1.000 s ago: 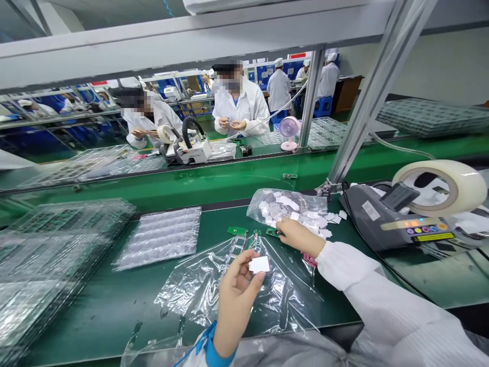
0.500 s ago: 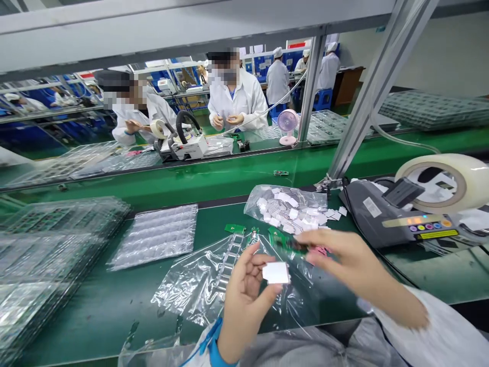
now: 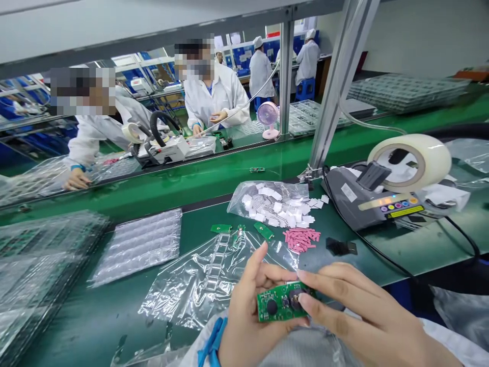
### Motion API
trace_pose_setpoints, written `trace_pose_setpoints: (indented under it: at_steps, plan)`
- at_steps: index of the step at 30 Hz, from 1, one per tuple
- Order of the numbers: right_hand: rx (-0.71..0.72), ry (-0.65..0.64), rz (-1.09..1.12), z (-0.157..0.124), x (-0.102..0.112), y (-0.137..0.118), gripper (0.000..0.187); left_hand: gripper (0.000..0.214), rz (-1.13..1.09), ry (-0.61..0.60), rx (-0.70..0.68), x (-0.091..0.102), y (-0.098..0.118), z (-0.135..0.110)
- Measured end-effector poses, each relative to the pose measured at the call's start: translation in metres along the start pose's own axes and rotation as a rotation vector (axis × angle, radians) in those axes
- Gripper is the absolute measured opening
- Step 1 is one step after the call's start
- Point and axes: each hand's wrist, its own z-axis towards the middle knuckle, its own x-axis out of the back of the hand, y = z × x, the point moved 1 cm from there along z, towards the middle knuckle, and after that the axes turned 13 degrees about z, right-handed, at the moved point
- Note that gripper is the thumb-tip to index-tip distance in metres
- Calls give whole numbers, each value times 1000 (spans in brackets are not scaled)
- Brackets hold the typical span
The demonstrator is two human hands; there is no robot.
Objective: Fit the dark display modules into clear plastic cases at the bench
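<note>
A green circuit board (image 3: 277,306) with round black parts is held low in front of me, between both hands. My left hand (image 3: 242,318) supports its left end, thumb along the near edge and fingers behind. My right hand (image 3: 367,311) pinches its right end with thumb and fingertips. Only a sliver of white shows behind the board's far edge; the rest is hidden. Just beyond lie another green board (image 3: 263,231), a pile of pink strips (image 3: 301,239) and a clear plastic sheet (image 3: 179,290) with a row of clear frames (image 3: 217,262).
White pieces (image 3: 277,206) spill from a clear bag. Black pieces (image 3: 341,247) lie near a grey tape dispenser (image 3: 347,196) at right. A clear tray (image 3: 141,244) and stacked trays (image 3: 49,265) stand left. Beyond the green divider (image 3: 214,173), two co-workers sit opposite.
My right hand has picked up a circuit board and brought it to my left hand, over where the white-faced piece was held. The view has swung right. One co-worker's hand has reached down.
</note>
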Motion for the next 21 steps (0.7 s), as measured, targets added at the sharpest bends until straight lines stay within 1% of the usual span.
trace_pose_setpoints:
  at_steps: [6, 9, 13, 17, 19, 21]
  plan:
    - [-28, -23, 4, -3, 0, 0, 27, 86, 217, 16, -56, 1, 3, 0]
    - [-61, -31, 16, -5, 0, 1, 25, 87, 301, 3, -51, 1, 4, 2]
    - [-86, 37, 127, -2, 2, 6, 24, 91, 298, -47, -45, 1, 5, 3]
    - [-87, 136, 130, 3, 0, 10, 25, 87, 434, 35, -50, -1, 5, 3]
    - [-76, 161, 133, 4, -2, 11, 24, 86, 425, 55, -20, -3, 5, 3]
    - [-77, 161, 111, 4, -4, 11, 23, 82, 388, 55, 34, -5, 5, 3]
